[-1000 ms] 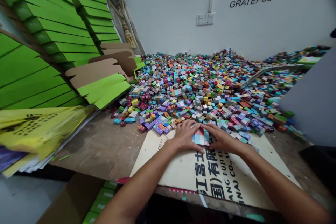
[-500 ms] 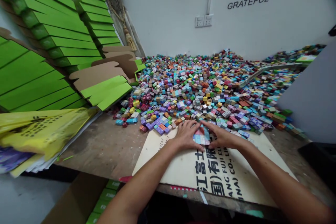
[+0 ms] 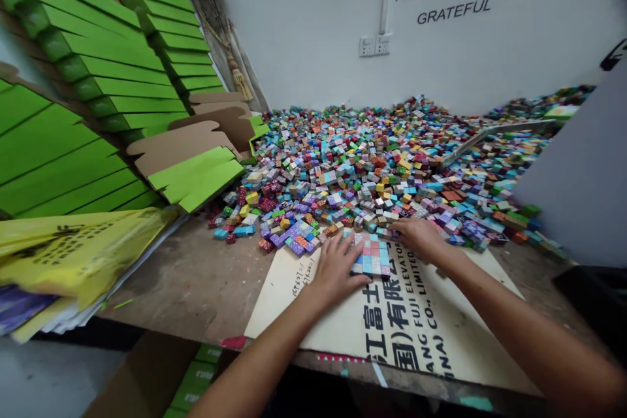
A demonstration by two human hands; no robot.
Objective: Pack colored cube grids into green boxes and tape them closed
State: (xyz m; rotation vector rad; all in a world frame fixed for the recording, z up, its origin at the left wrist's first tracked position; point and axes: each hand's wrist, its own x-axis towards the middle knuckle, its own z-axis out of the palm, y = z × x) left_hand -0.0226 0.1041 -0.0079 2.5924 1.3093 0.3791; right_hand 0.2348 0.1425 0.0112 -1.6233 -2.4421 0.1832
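Observation:
A flat square of small patterned cubes (image 3: 376,257), mostly light blue with pink and red ones, lies on the printed board. Along its left side rests my left hand (image 3: 337,268), its fingers spread over the edge and the thumb by the lower corner. At the near border of the loose cube heap (image 3: 333,150), to the right of the square, is my right hand (image 3: 421,238). Its fingers are bent close together and point left at the cubes; what lies between them is hidden. A purple-and-mixed cluster of cubes (image 3: 300,237) sits left of my left hand.
The pale board (image 3: 313,326) with black lettering lies at the table's front edge. Green boxes (image 3: 122,65) stand stacked at the left, above a yellow plastic bag (image 3: 88,245). A long strip (image 3: 477,140) lies across the heap. A grey panel (image 3: 578,176) stands at the right.
My right hand has left the square and moved up and right to the heap's edge. My left hand stays at the square's left side, uncovering more of it. The view has shifted slightly.

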